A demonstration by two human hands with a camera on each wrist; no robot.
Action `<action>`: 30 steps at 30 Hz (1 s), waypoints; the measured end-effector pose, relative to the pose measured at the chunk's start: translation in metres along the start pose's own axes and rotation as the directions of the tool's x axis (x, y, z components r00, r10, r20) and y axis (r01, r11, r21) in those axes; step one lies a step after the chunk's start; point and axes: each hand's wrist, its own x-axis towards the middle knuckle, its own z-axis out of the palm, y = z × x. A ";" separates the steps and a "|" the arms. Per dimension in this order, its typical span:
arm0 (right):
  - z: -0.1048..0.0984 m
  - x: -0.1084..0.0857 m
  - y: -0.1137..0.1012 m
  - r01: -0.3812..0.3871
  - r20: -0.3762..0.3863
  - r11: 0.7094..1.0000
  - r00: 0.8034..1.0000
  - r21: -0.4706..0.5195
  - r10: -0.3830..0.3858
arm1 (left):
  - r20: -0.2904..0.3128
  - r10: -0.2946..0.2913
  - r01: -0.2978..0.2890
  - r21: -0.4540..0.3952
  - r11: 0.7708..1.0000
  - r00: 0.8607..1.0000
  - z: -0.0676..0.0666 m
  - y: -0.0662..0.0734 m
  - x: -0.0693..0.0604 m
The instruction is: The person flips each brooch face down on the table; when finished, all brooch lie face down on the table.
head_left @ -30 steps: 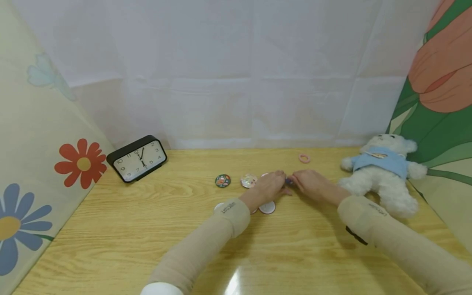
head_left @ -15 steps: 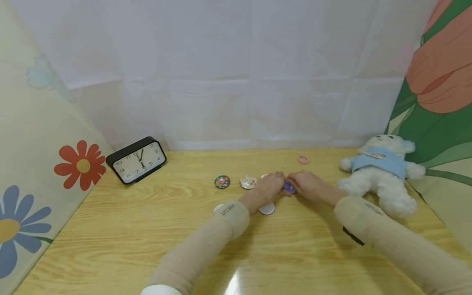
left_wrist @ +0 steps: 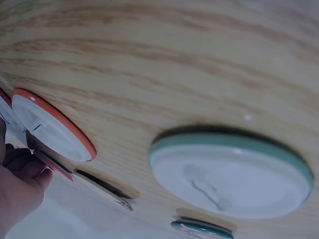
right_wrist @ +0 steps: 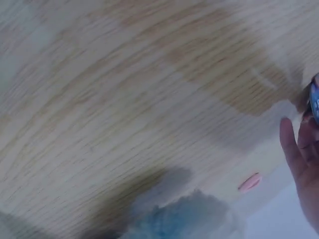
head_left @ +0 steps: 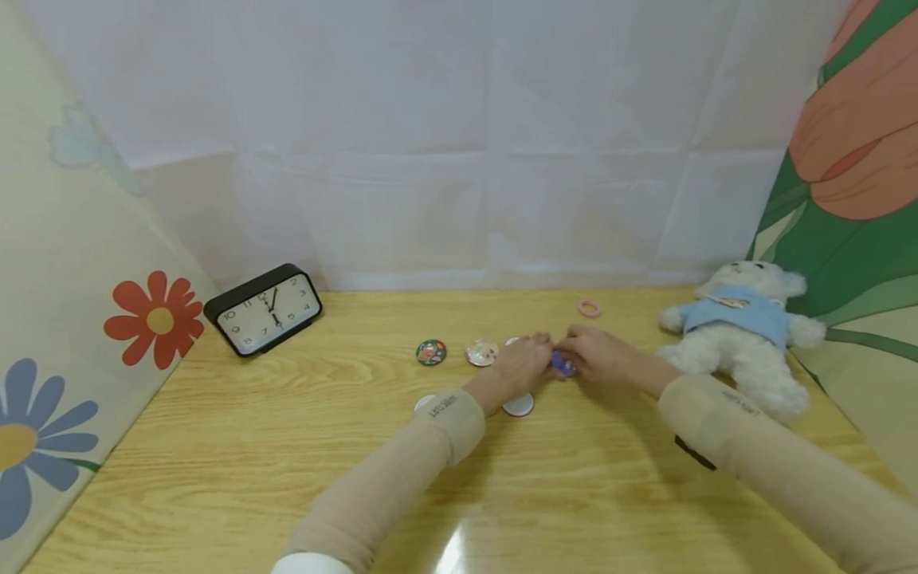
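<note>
A round purple badge [head_left: 563, 364] is between the two hands in the head view. My left hand [head_left: 522, 363] grips its left side, thumb below, and my right hand [head_left: 601, 355] pinches its right edge from above. In the right wrist view, the fingers of my right hand [right_wrist: 305, 162] are at the badge [right_wrist: 315, 102], cut off by the frame edge. The left wrist view has my left hand [left_wrist: 22, 186] with curled fingers beside an orange-rimmed badge [left_wrist: 50, 127]. Its fingertips are partly hidden, and a pink-edged badge [left_wrist: 56, 165] lies by the thumb.
Left of the hands lie a patterned dark badge [head_left: 431, 352] and a pale shiny one [head_left: 480, 352]. White-backed badges [head_left: 518, 405] lie nearer, partly under my left arm. A pink ring [head_left: 590, 308] is behind, a black clock [head_left: 268, 312] at left, a white plush bear [head_left: 742, 319] at right.
The purple badge, mostly covered by fingers a second ago, shows more of its face now. My right fingers have shifted slightly at its upper edge; my left hand has stayed nearly still.
</note>
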 end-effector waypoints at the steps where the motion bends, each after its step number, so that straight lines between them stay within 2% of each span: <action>1: -0.001 -0.001 0.001 -0.009 0.008 1.000 1.000 0.000 0.009 | -0.002 0.000 0.000 0.001 1.000 1.000 0.000 0.000 0.000; 8: -0.002 -0.002 0.005 -0.103 0.000 0.994 0.995 0.049 0.103 | 0.033 -0.012 0.012 -0.007 1.000 0.999 -0.001 0.001 0.001; 14: -0.006 -0.002 0.004 -0.104 0.064 0.992 0.993 0.078 0.099 | 0.053 -0.013 0.012 0.008 1.000 0.999 -0.001 0.001 0.002; 21: -0.007 -0.002 0.004 -0.135 0.112 0.991 0.985 0.000 0.134 | 0.058 -0.002 0.000 0.024 1.000 0.998 0.000 0.000 0.001; 26: -0.005 -0.004 0.006 -0.104 0.120 0.994 0.987 -0.036 0.107 | 0.044 0.008 -0.009 0.014 1.000 0.999 0.000 -0.001 0.000; 30: -0.006 -0.005 0.005 -0.120 0.112 0.992 0.986 -0.035 0.123 | 0.004 0.038 -0.038 -0.013 0.999 0.999 -0.011 -0.003 -0.011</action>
